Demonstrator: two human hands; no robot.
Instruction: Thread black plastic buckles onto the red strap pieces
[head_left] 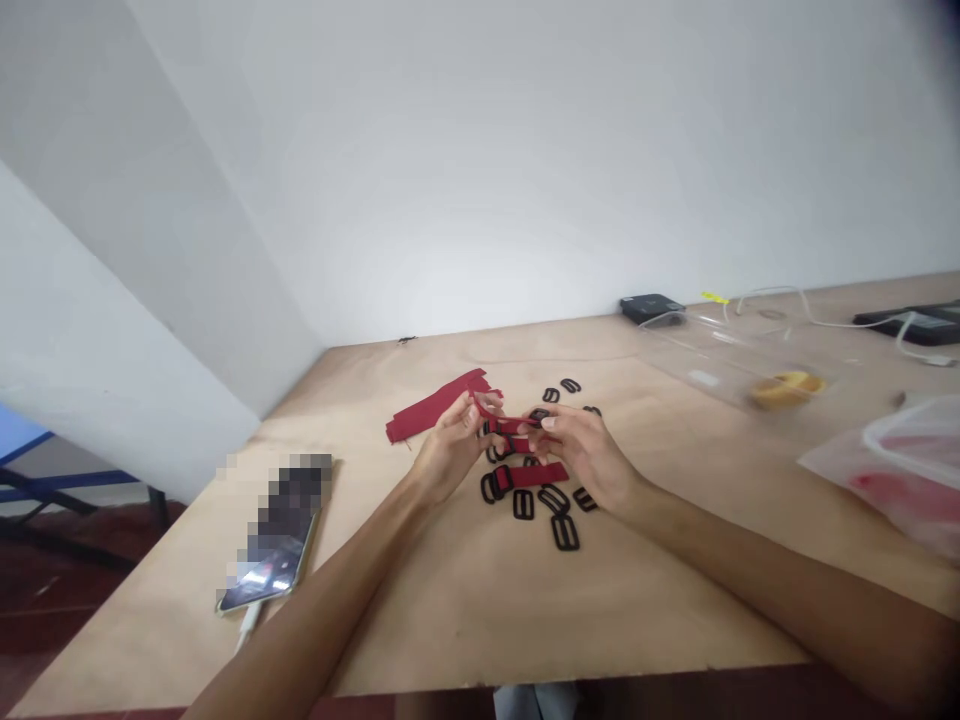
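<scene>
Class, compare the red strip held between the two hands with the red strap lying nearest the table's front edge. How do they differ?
Pose: the held strip curves in the air between the left hand and right hand, while the lying strap rests flat on the table.
View: the held strip appears nearly edge-on; the lying strap shows its broad face.
Shared: both are red.

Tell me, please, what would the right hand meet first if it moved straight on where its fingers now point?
Probably the left hand, which holds a curved red fabric strap; depth is unclear.
</scene>
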